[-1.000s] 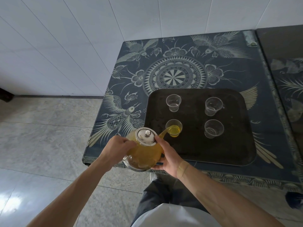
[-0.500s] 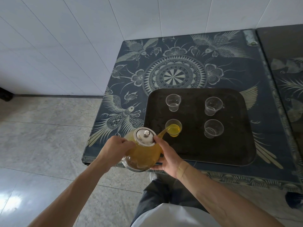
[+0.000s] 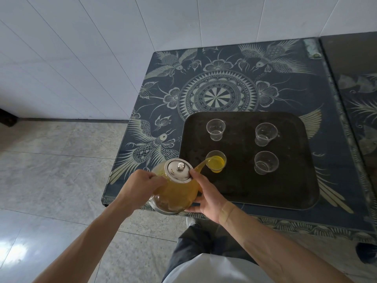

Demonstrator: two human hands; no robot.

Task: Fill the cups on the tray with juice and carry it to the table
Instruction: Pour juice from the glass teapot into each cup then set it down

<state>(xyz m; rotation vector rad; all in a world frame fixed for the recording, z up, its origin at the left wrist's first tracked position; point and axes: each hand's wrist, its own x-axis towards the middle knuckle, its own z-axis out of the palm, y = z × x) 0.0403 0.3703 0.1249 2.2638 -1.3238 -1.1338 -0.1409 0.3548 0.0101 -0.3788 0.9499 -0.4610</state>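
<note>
Both hands, left hand (image 3: 140, 187) and right hand (image 3: 208, 196), fingers wrapped around a tilted glass teapot (image 3: 175, 193), are pouring juice into the tray's (image 3: 306, 193) near-left cup (image 3: 216, 161), steadying the pour.

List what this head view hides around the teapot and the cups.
- Teapot handle: head view, covered by the left hand.
- Teapot base, far side: covered by the right hand.
- Juice level in the near-left cup: steep top-down angle hides its depth.
- Table right side: cut by the frame edge.
</note>
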